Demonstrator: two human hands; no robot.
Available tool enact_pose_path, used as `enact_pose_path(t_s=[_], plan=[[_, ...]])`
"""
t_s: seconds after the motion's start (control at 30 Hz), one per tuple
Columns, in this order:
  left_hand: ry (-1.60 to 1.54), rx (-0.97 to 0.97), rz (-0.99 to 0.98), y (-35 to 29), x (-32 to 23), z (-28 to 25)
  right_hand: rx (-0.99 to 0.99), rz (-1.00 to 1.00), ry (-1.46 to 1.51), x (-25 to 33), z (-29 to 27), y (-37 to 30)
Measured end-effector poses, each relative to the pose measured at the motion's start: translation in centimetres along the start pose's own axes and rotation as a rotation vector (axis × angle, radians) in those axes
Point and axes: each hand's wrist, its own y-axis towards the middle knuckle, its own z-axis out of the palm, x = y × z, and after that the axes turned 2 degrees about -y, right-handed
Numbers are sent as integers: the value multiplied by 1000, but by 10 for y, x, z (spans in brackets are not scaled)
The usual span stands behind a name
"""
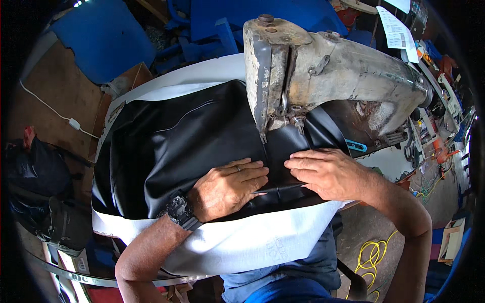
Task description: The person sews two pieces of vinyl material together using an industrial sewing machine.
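Note:
Black leather-like material (202, 131) with a white backing (252, 237) lies bunched across the sewing table in front of me. A seam runs through it from beneath the needle area of a worn grey sewing machine (348, 65). My left hand (230, 187), with a black watch (179, 209) on its wrist, rests on the material left of the seam, fingers stretched out. To the right of the seam my right hand (328, 174) lies with its fingers extended on the same material. Both are just nearer to me than the presser foot; what lies under the palms is hidden.
A light-blue cutter (356, 145) and dark scissors (411, 151) lie right of the machine. Blue sheets (103, 40) stand at the back left. A black bag (55, 224) sits at the left, and a yellow cable (371, 255) coils on the floor at the lower right.

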Motion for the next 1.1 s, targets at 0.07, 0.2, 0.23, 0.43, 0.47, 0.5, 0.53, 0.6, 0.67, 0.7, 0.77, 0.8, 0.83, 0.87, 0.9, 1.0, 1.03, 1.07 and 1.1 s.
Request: enact_pose_path(t_s=[0.07,0.2,0.23,0.43,0.47,0.5,0.53,0.6,0.67,0.7,0.77,0.8,0.83,0.87,0.9,1.0,1.03,1.07,1.1], plan=[[38,-4,-6,2,4,1,-4,0,-13,-4,1,2],[20,-2,-10,7,12,-2,-8,8,-3,-10,0,6],[23,-1,-5,7,14,-2,-10,17,-1,-11,2,7],[39,-22,-1,15,27,-7,-26,32,-7,-21,4,15],[39,-21,-3,16,29,-7,-30,31,-2,-23,5,16],[44,-12,-2,16,31,-8,-31,31,-2,-24,5,18],[48,-3,-1,16,34,-8,-35,22,-20,-26,5,19],[60,-9,-1,18,38,-11,-41,12,-38,-29,5,21],[51,7,12,20,42,-12,-31,31,-53,-31,5,23],[52,8,11,20,44,-13,-33,30,-52,-32,6,23],[50,6,13,21,48,-12,-30,58,-37,-34,7,24],[54,4,19,22,49,-12,-33,60,-44,-34,7,24],[44,-11,20,23,50,-11,-30,78,-39,-34,7,23],[35,-25,22,23,50,-9,-27,97,-35,-34,8,22],[42,-28,23,24,52,-9,-32,93,-41,-36,9,23],[22,-4,-45,24,46,-12,-4,152,-15,-30,7,24],[82,-24,-66,23,40,-13,-53,174,-23,-21,2,23],[142,-44,-90,21,32,-15,-101,194,-30,-11,-3,22],[200,-109,-112,22,13,-17,-116,194,30,3,-14,14]])
